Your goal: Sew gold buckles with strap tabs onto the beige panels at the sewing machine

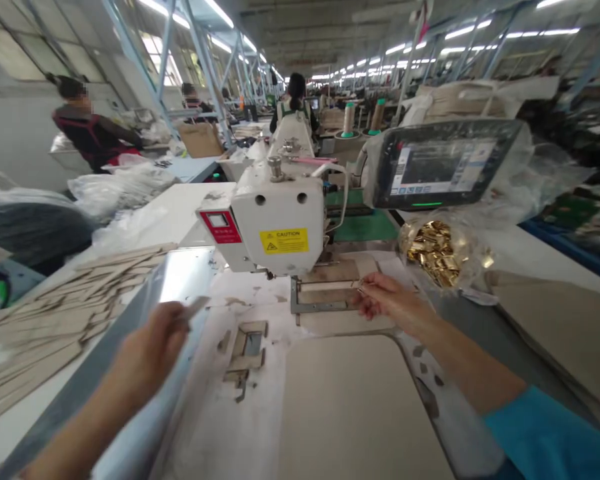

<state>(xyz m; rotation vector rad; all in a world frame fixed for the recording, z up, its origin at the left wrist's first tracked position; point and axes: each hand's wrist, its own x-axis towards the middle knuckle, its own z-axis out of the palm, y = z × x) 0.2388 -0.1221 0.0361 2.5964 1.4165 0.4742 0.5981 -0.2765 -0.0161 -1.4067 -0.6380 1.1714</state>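
The left hand (153, 340) is clamped on a small beige strip (197, 307), raised left of the sewing machine (280, 207). The right hand (383, 297) is at the right end of the metal clamp frame (295, 297); its grip cannot be determined. A large beige panel (350, 407) lies in front of the frame.

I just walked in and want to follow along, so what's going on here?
Someone is working with bare hands at a white machine. The left hand holds a small, blurred piece out to the left of the machine's head. The right hand is at the metal frame; whether it grips anything is too small to tell. A beige panel lies in front of the frame. Strips are spread on the left, gold-coloured pieces on the right.
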